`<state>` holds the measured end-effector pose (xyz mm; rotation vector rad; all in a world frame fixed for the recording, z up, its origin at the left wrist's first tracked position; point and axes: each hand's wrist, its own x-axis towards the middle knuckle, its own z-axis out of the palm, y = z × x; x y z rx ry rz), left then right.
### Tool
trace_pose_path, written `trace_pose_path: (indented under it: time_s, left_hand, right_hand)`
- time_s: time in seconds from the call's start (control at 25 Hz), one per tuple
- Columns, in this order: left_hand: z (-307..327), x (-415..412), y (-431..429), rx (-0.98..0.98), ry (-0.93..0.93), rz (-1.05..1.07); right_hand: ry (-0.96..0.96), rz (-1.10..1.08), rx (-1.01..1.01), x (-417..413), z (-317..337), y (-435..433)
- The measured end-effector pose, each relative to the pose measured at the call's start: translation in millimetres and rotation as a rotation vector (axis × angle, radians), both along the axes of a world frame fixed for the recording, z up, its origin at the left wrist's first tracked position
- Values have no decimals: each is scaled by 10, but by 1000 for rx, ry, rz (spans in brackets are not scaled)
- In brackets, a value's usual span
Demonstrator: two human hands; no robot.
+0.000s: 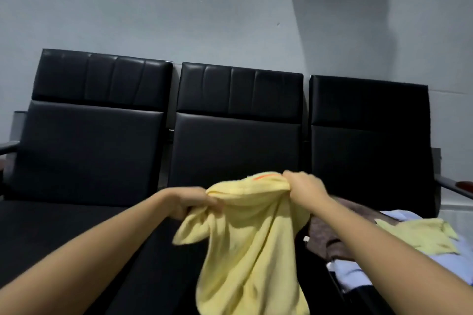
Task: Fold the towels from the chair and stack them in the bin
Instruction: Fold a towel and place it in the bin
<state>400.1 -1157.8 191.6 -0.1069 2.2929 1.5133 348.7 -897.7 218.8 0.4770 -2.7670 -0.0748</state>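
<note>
**Left hand [197, 202] and right hand [304, 186] hold yellow towel [250, 238] up**

Left hand: fingers curled round the towel's top edge, centre of frame. Right hand: fist closed on a bunched part of the same edge, slightly higher and to the right. The towel hangs crumpled between them and runs out of the bottom of the frame. An orange mark shows near the right hand. Behind it is a black three-seat chair [230, 151] against a grey wall [179, 20]. Lower right, on the right seat, is a pile: brown towel [325, 235], second yellow towel [419, 235], pale cloth [358, 271] beneath.
</note>
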Motion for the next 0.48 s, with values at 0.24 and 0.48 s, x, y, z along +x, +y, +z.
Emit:
trace_pose_path:
  time_s: [0.24,0.48]
  left_hand:
    - [1121,-217,187,-370,980,522]
    - [1262,354,215,-766,1015,353]
  right_hand:
    - [337,41,-338,-57,943,-51]
    - [204,119,-270,310,935,204]
